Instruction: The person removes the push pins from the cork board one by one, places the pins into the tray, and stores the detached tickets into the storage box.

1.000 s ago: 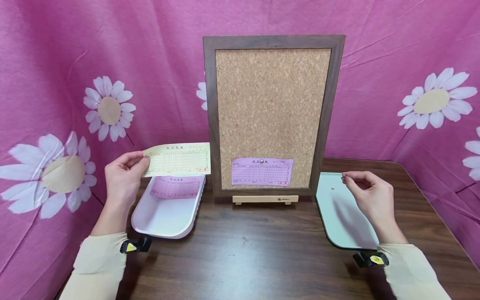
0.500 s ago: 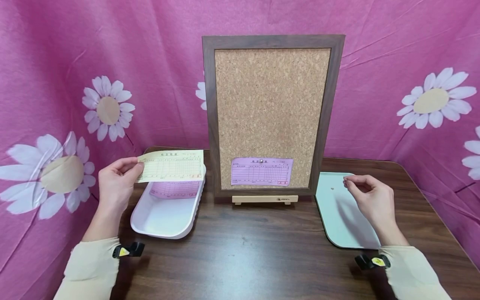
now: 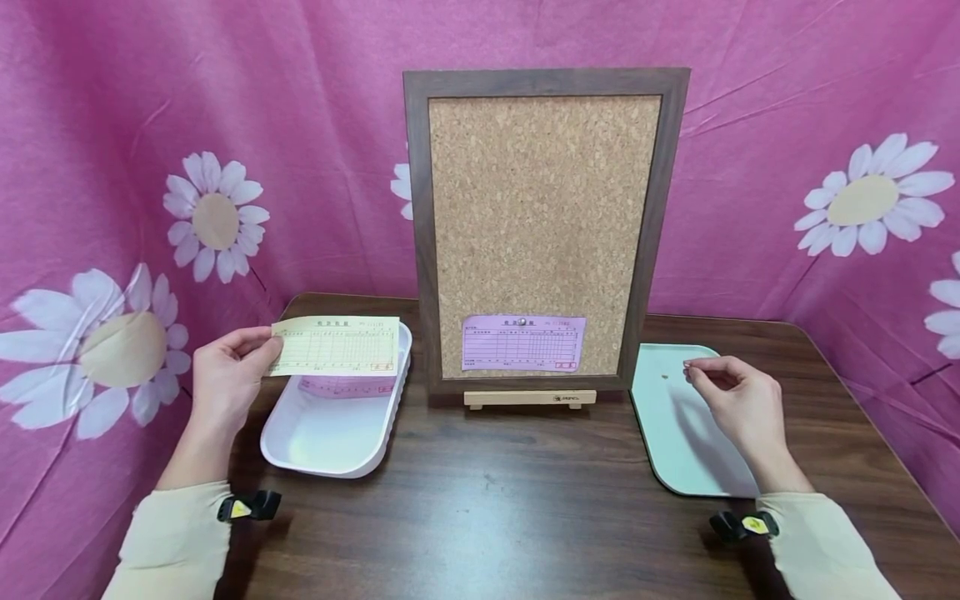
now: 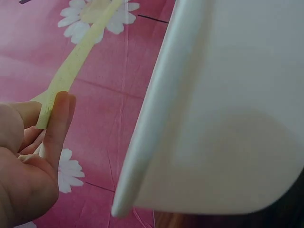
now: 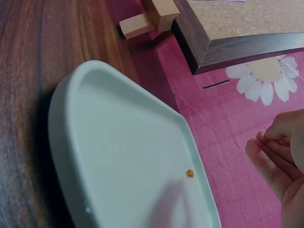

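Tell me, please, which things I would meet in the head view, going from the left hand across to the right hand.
Left hand → pale yellow rectangular paper slip → dark-framed rectangular corkboard → pale green tray with rounded corners → right hand.

The person's left hand is raised, thumb pressed toward the fingers in a pinch. The right hand pinches between thumb and bent forefinger. Both forearms slant inward, well apart, in pale sleeves.
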Demonstrator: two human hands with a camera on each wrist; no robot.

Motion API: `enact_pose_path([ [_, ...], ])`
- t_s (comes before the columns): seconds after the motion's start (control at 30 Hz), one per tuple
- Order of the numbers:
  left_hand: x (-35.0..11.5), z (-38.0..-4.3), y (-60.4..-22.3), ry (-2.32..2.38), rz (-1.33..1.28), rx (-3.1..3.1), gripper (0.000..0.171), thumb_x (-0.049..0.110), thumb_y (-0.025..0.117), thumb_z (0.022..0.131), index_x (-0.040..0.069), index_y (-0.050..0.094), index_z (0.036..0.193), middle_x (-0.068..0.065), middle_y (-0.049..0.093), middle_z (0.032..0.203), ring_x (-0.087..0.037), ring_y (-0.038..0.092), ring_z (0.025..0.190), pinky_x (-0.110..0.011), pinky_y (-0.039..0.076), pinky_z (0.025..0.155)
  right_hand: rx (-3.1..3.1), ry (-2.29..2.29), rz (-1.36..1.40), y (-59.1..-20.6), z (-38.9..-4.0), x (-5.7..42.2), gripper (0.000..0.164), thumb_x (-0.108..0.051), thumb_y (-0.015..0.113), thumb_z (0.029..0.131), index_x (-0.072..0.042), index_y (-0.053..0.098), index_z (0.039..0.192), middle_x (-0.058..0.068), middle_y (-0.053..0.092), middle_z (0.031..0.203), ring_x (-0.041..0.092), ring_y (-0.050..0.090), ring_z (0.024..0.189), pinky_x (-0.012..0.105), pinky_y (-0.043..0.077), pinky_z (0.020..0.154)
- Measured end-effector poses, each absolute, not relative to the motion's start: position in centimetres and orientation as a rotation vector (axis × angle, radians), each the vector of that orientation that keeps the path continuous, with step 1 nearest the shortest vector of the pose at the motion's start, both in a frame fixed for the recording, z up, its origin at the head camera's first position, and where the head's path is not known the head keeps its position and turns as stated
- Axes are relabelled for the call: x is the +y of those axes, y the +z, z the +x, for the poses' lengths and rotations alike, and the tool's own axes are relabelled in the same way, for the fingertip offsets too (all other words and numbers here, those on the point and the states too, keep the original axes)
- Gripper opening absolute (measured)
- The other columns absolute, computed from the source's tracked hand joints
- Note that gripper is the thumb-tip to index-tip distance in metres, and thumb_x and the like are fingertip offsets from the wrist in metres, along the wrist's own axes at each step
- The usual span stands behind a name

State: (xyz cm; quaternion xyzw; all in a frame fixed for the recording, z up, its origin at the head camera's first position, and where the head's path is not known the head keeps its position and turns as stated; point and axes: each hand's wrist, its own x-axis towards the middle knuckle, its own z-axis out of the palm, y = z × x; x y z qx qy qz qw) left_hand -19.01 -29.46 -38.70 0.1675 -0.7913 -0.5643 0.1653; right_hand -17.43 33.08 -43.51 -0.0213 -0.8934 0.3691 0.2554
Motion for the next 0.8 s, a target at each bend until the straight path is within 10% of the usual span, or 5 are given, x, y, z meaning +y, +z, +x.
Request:
enact_pose_path([
  [0.5, -30.8, -18.7, -39.9, -1.545, 0.438, -2.366, 0.033, 0.011, 0.07, 0.101, -0.012, 0.07, 0.126, 0.029, 0.065, 0.075, 0.007, 0.063, 0.071, -0.009, 0.054, 0.066, -2.487, 0.943, -0.081, -44.8, -17.5, 33.7, 0.011, -0.008, 0.081, 0.094, -0.004, 0.084, 0.103, -0.052, 0.055, 0.079, -0.029, 0.054, 0.072, 0.002, 0.042, 0.064],
  [0.8, -30.8, -18.4, -40.2, -1.374, 0.323, -2.533, 0.03, 0.008, 0.067, 0.102, -0.012, 0.073, 0.123, 0.021, 0.066, 0.079, 0.007, 0.06, 0.071, -0.013, 0.054, 0.063, -2.555, 0.879, -0.078, -45.6, -17.6, 34.3, 0.011, -0.01, 0.081, 0.094, -0.004, 0.084, 0.103, 0.017, 0.082, 0.09, -0.029, 0.05, 0.071, 0.003, 0.04, 0.065],
])
